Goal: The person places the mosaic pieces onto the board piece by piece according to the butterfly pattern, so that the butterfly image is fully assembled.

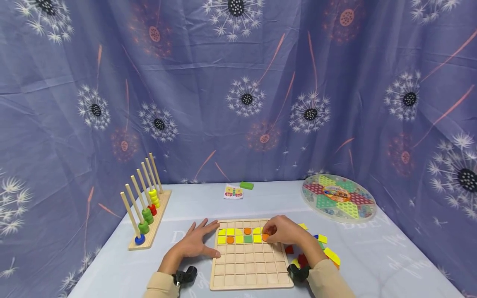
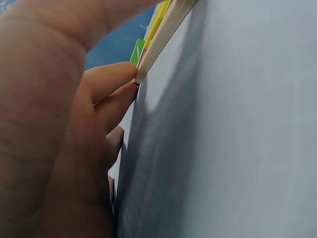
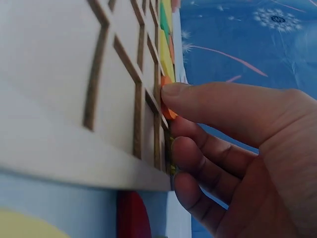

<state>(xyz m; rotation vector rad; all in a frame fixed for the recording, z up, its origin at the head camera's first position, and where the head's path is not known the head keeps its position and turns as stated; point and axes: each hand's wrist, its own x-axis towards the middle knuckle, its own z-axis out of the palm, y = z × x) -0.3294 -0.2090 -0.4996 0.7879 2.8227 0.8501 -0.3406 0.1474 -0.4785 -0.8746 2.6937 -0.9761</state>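
Note:
A wooden grid board (image 1: pixel 251 279) lies flat on the table, with yellow, orange and green pieces in cells of its upper rows. My right hand (image 1: pixel 286 230) is over the right side of those rows. Between its thumb and fingers it pinches an orange round piece (image 3: pixel 169 112), set at a cell beside a yellow square (image 1: pixel 257 239). My left hand (image 1: pixel 196 242) has its fingers spread, and its thumb and index finger touch the board's left edge. In the left wrist view, two fingertips (image 2: pixel 130 72) meet the board's side (image 2: pixel 161 42).
Loose coloured pieces (image 1: pixel 331 255) lie right of the board, partly behind the right forearm. A peg stand (image 1: pixel 158 223) with coloured rings stands at left. Behind the board are a butterfly picture card (image 1: pixel 233 193) and a green block (image 1: pixel 246 185). A round Chinese checkers board (image 1: pixel 339 196) lies back right.

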